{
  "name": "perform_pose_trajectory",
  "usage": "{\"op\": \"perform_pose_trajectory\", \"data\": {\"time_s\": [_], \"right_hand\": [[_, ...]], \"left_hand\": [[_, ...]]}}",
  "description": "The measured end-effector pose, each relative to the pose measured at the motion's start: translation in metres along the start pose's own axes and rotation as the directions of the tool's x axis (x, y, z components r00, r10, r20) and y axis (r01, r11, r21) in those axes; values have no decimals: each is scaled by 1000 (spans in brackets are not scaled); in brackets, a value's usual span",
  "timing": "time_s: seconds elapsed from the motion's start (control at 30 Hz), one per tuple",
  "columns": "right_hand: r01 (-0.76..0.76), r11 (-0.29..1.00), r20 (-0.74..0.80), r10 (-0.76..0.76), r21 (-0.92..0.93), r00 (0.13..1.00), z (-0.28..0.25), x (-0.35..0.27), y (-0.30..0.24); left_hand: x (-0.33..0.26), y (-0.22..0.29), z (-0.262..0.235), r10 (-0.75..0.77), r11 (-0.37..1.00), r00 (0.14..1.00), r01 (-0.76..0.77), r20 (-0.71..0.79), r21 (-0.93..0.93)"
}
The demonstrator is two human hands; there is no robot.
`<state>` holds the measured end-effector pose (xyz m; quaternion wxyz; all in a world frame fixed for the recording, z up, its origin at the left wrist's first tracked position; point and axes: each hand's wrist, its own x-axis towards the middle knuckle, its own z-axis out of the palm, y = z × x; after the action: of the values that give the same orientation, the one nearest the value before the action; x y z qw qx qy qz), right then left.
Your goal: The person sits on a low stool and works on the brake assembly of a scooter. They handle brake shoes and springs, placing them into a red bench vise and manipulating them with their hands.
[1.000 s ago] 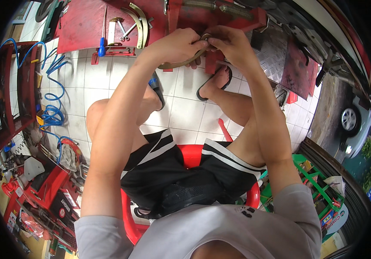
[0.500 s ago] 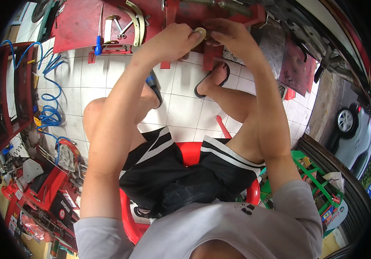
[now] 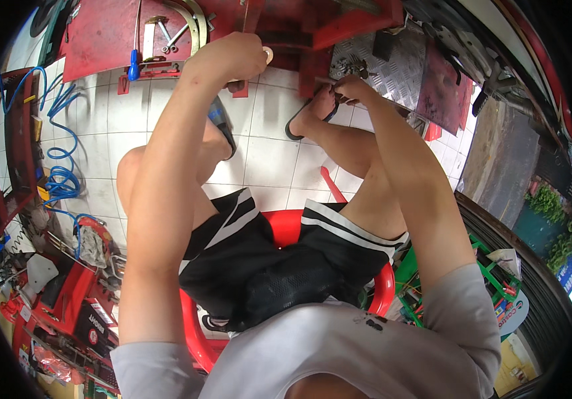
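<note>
My left hand (image 3: 232, 56) is closed at the front edge of the red bench top (image 3: 96, 46), with a small round brass-coloured ring (image 3: 268, 55) showing past its fingertips. Further right, my right hand (image 3: 351, 88) hangs low beside a red metal leg (image 3: 308, 73), its fingers drawn together. Whatever they might pinch is too small to make out. Just above that hand, a cluster of small metal parts (image 3: 351, 65) rests on a grey tread plate (image 3: 392, 63). Left of my left hand lie a curved brass-coloured piece (image 3: 198, 30), bolts (image 3: 166, 34) and a blue-handled screwdriver (image 3: 134, 70).
A coiled blue air hose (image 3: 63, 181) hangs at the left over white floor tiles. Below it stands red equipment (image 3: 66, 286). I sit on a red plastic chair (image 3: 384, 292). A green rack (image 3: 479, 266) is at the right. Dark machine parts (image 3: 479, 53) overhang the upper right.
My hands have moved apart: the left keeps the ring and shifts left, while the right has dropped down and right toward the tread plate's edge. The whole view has shifted slightly.
</note>
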<state>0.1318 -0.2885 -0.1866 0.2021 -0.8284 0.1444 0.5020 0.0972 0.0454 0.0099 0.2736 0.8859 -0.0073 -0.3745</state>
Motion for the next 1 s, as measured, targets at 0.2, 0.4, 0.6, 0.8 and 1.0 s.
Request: {"op": "perform_pose_trajectory", "data": {"time_s": [0.2, 0.4, 0.6, 0.8, 1.0], "right_hand": [[29, 918, -558, -266, -396, 786, 15, 33, -10], [156, 944, -662, -315, -289, 681, 22, 58, 3], [202, 917, -660, -389, -344, 642, 23, 66, 5], [212, 898, -571, -413, -386, 709, 23, 50, -14], [189, 661, -114, -387, -726, 915, 8, 16, -16]], "left_hand": [[-4, -9, -1, -74, 995, 996, 77, -42, 69], [-11, -2, -8, -67, 998, 998, 67, 3, 10], [-13, 2, -11, -116, 992, 992, 114, 41, 60], [-15, 4, -13, -111, 990, 991, 104, 77, 95], [-2, -3, -9, 36, 999, 999, -36, -8, -32]]}}
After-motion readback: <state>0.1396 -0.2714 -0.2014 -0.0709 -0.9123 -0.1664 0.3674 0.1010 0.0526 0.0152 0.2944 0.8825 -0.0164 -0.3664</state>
